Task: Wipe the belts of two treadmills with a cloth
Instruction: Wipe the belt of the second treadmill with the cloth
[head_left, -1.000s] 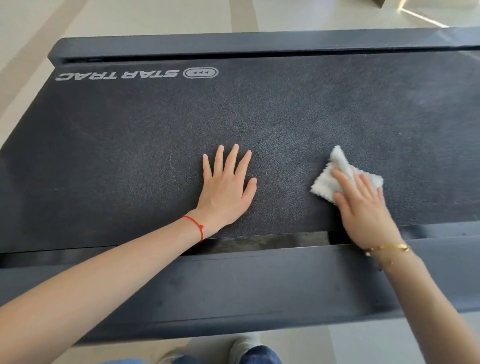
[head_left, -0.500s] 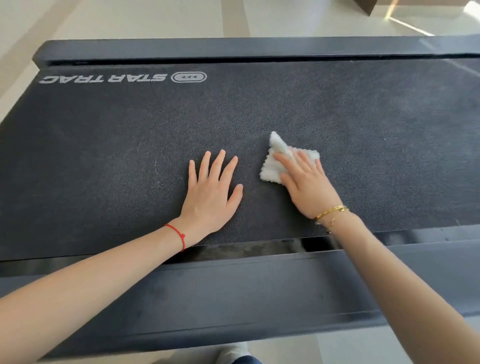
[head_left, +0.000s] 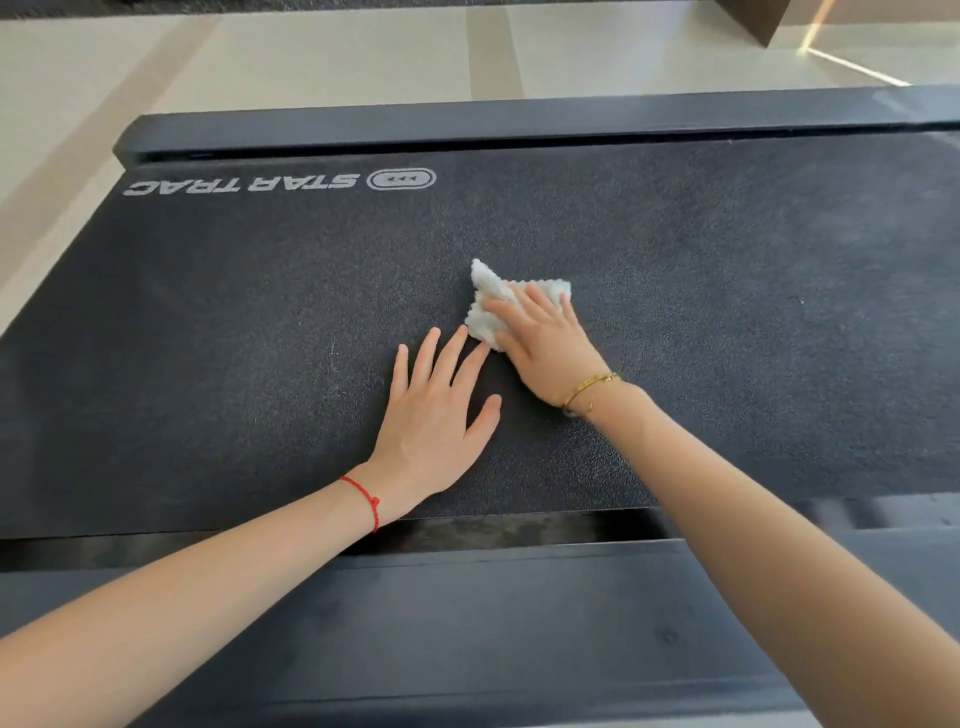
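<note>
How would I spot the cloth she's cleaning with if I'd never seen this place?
Find the wide dark treadmill belt with the white STAR TRAC lettering near its far edge. Near the belt's middle, the right hand, with a gold bracelet at its wrist, presses flat on the cloth. It is small, fluffy and the only white thing on the belt.

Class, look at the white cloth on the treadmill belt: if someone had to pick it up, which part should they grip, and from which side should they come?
Pinch the raised far-left corner of the cloth, coming from above on the far side. It peaks up off the belt, while the right hand presses the rest flat and the left hand crowds the near side.
</note>
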